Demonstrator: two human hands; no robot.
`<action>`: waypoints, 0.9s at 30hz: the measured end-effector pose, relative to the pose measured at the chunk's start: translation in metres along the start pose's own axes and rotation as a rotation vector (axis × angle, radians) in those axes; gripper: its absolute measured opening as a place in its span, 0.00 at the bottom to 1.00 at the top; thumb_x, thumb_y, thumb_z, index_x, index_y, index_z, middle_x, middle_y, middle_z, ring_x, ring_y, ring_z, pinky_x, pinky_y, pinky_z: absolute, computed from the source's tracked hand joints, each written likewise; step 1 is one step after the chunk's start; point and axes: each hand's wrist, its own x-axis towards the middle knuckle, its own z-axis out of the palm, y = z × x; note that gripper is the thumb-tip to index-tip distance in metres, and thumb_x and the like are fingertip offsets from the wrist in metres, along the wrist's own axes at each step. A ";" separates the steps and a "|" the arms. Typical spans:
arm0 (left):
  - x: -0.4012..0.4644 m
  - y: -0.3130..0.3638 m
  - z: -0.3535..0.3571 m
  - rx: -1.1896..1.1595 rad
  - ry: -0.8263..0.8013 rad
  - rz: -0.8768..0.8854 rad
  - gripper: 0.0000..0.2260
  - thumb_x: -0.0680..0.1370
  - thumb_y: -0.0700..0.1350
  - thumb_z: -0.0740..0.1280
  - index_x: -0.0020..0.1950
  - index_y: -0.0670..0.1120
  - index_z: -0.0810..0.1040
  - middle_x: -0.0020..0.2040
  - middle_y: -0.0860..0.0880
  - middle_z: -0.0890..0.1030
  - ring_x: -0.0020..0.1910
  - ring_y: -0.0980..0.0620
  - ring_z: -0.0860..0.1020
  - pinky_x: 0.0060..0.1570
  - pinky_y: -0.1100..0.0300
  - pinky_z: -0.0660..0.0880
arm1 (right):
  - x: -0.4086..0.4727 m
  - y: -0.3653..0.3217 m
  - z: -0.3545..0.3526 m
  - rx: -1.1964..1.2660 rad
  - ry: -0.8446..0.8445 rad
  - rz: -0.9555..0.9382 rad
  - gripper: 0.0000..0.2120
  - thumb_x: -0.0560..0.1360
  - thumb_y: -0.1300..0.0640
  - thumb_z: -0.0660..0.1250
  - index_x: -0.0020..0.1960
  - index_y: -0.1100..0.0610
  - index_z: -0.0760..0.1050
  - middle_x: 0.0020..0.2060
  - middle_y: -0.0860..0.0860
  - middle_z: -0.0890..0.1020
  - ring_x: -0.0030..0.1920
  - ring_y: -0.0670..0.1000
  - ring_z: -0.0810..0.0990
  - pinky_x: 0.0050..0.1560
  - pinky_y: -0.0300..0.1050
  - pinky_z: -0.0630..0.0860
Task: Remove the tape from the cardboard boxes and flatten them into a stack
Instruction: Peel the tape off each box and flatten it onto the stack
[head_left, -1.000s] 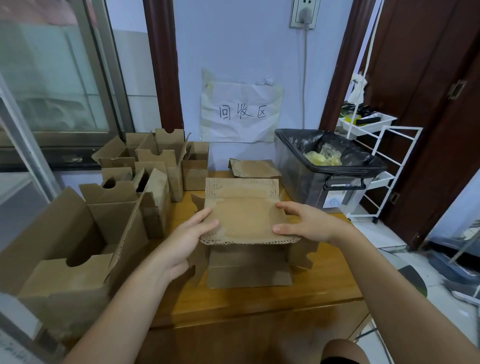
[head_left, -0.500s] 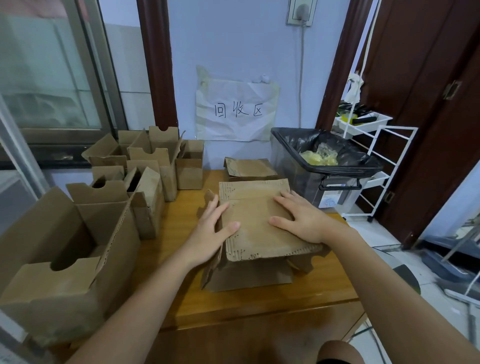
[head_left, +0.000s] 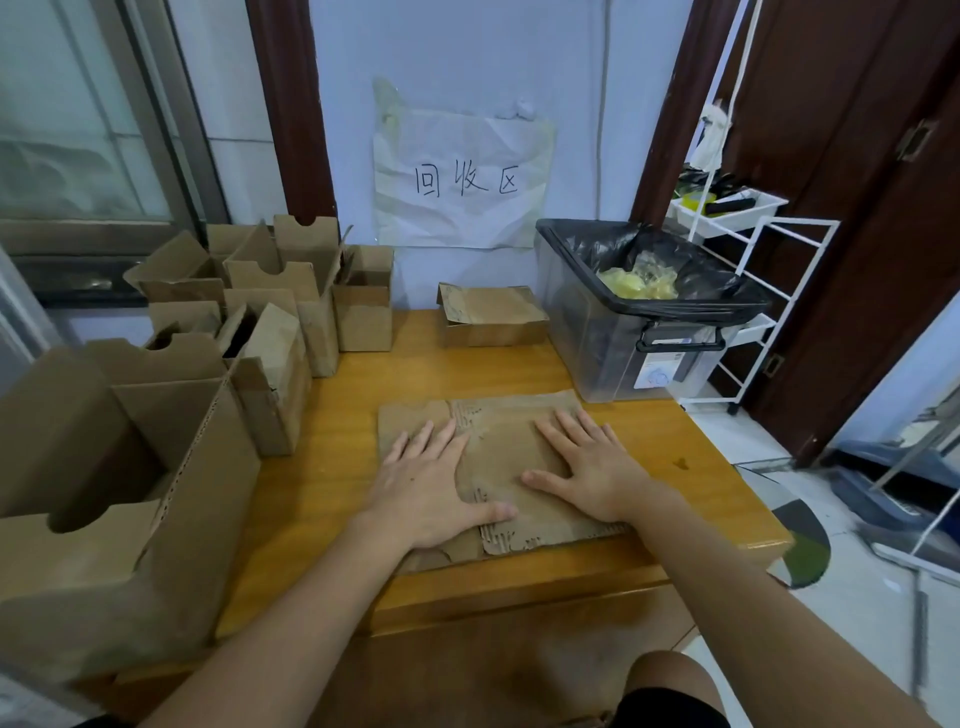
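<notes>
**Both palms down on the flattened box**

The flattened box (head_left: 498, 457) lay near the front edge of the wooden table (head_left: 332, 467), about the middle. Both hands were spread on top of it, fingers straight and splayed, pressing down, nothing gripped. The left hand (head_left: 423, 486) covered its left part with the thumb stuck out to the right; the right hand (head_left: 592, 470) sat on its right part, thumb pointing left. Hands were apart, arms reaching forward. Open boxes (head_left: 275, 306) stood along the left edge, and a small stack (head_left: 491, 317) sat at the back edge beside the lined bin (head_left: 639, 312).
</notes>
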 end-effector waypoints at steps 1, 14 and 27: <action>0.001 0.001 0.000 0.010 0.008 0.001 0.61 0.61 0.89 0.47 0.86 0.56 0.45 0.85 0.56 0.43 0.84 0.53 0.42 0.82 0.46 0.40 | 0.001 0.001 0.000 -0.005 0.003 -0.003 0.49 0.70 0.17 0.42 0.83 0.41 0.42 0.83 0.47 0.42 0.82 0.51 0.37 0.80 0.59 0.39; -0.004 0.007 -0.010 0.044 -0.025 -0.023 0.58 0.63 0.88 0.47 0.85 0.56 0.46 0.85 0.55 0.45 0.84 0.50 0.44 0.81 0.43 0.40 | -0.001 -0.005 -0.001 -0.020 -0.012 0.040 0.51 0.67 0.15 0.40 0.83 0.41 0.42 0.83 0.48 0.42 0.82 0.51 0.38 0.80 0.59 0.39; -0.037 0.036 -0.003 0.050 -0.026 -0.209 0.58 0.66 0.86 0.43 0.86 0.48 0.46 0.85 0.45 0.43 0.84 0.41 0.42 0.80 0.38 0.42 | -0.019 -0.043 0.002 -0.185 0.107 0.146 0.49 0.70 0.19 0.35 0.82 0.45 0.54 0.77 0.56 0.63 0.75 0.62 0.61 0.75 0.60 0.60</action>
